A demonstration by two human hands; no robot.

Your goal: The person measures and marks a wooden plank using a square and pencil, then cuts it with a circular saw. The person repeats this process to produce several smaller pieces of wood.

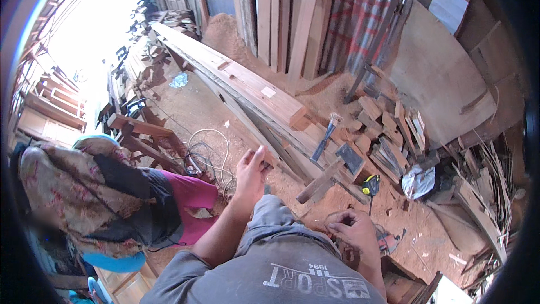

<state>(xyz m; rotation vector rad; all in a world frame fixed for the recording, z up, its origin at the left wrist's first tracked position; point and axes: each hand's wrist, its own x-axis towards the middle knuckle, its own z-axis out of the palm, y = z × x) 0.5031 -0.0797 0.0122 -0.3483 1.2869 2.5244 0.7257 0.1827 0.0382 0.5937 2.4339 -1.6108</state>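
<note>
Hands (251, 172) number two, grip impossible to tell, near one beam (253, 79), one hammer (324, 142).

White printed lettering (315, 285) and a number (319, 267) across the gray shirt's (242, 267) front.

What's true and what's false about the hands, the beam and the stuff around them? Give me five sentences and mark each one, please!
1. The left hand is higher in the picture than the right hand. True.
2. The right hand grips the blue-handled tool. False: the blue-handled tool lies apart from both hands.
3. A blue bag lies on the floor. True.
4. The long beam is painted red. False: the beam is bare, pale wood.
5. The person in pink is on the picture's right side. False: the person in pink is on the left.
</note>
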